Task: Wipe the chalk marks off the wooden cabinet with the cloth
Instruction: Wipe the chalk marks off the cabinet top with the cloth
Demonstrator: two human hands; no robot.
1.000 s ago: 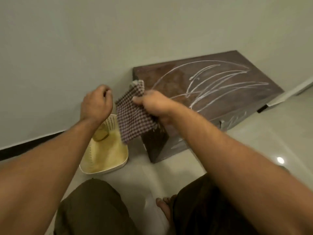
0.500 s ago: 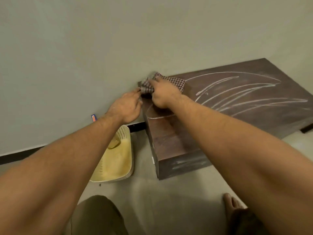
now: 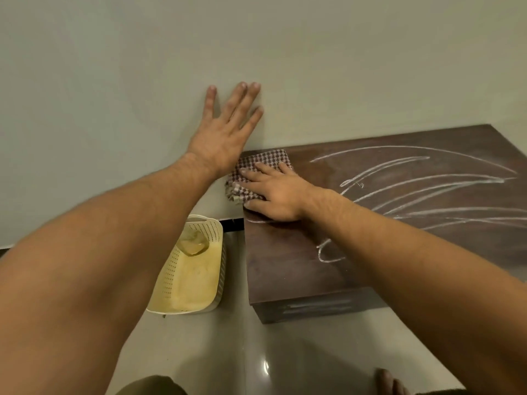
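I face a plain wall [image 3: 119,81] painted a pale grey-green, matte and unmarked, filling the upper half of what I see. A dark skirting strip [image 3: 232,225] runs along its foot where it meets the floor. The floor [image 3: 216,346] below me is pale glossy tile, and a thin joint line runs across it towards me. One small bright glint of light [image 3: 265,366] shines on the tile near the floor's near edge. The light is warm and rather dim. At the far edge of the floor, close to the wall, stands a cream perforated plastic basket [image 3: 168,276]. A yellowish lump [image 3: 192,244] lies inside it at the wall end; I cannot tell what it is.
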